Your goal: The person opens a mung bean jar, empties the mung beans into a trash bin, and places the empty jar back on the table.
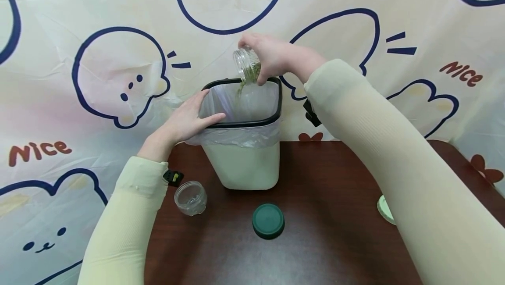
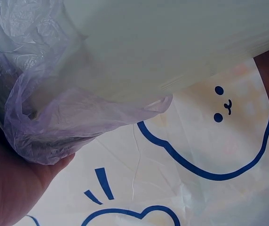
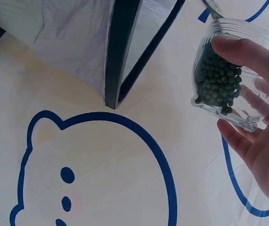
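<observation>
A clear jar (image 1: 247,62) is tipped over the bin in my right hand (image 1: 272,57), its mouth toward the left. Small green beans (image 3: 219,77) lie inside it, and a stream of them falls from the mouth into the bin. In the right wrist view the thumb and fingers wrap round the glass. My left hand (image 1: 185,120) rests on the left rim of the pale trash bin (image 1: 248,166), fingers spread and fairly straight over the black edge. A thin translucent bag (image 2: 87,113) lines the bin and hangs over its outside.
On the dark brown table (image 1: 315,241), a small clear open jar (image 1: 191,198) stands left of the bin. A dark green lid (image 1: 268,220) lies in front. Partly behind the right sleeve is a pale green lid (image 1: 385,209). A printed cloth (image 1: 221,48) hangs behind.
</observation>
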Motion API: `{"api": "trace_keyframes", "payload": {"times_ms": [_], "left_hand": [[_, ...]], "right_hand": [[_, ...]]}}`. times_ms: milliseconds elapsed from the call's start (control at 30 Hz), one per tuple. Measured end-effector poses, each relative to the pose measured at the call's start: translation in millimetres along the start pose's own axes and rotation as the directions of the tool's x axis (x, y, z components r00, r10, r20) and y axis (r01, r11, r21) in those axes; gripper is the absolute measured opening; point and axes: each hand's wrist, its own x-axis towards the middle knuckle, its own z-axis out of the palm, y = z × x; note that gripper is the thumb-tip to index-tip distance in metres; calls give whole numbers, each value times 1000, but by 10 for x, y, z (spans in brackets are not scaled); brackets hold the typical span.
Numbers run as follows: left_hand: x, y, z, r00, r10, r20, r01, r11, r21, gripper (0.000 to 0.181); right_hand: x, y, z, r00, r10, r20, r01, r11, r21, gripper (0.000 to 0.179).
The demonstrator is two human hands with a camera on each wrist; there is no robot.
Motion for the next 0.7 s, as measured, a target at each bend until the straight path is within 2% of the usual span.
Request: {"api": "trace_keyframes", "payload": {"times_ms": [167, 700], "left_hand": [[6, 12, -18, 1000, 10, -2, -10, 1000, 3, 100], [-38, 15, -59, 1000, -18, 0, 18, 1000, 3, 100]], "right_hand": [[-5, 20, 10, 1000, 16, 3, -16, 1000, 7, 86], [37, -2, 41, 1000, 8, 27, -7, 1000, -14, 86]]}}
